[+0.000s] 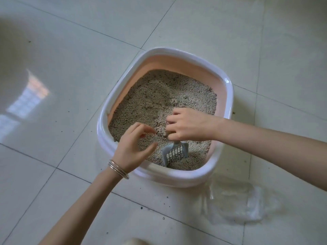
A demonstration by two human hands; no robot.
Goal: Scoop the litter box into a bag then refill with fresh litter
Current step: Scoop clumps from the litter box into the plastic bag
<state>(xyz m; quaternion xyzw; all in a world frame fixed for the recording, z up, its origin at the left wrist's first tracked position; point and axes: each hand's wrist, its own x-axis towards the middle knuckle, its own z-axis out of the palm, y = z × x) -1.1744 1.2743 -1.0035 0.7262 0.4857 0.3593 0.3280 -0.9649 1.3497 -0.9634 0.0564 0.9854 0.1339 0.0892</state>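
Fingers of the right hand (187, 125) curl around the handle of a grey slotted scoop (174, 153), whose blade digs into the litter (159, 99) near the near wall of the litter box (228, 89). Loosely curved and holding nothing, the left hand (131, 149), with bangles (117, 168) on its wrist, hovers over the box's near-left rim. What looks like a clear plastic bag (237, 202) lies on the tiled floor (70, 68) just beside the box, near and right.
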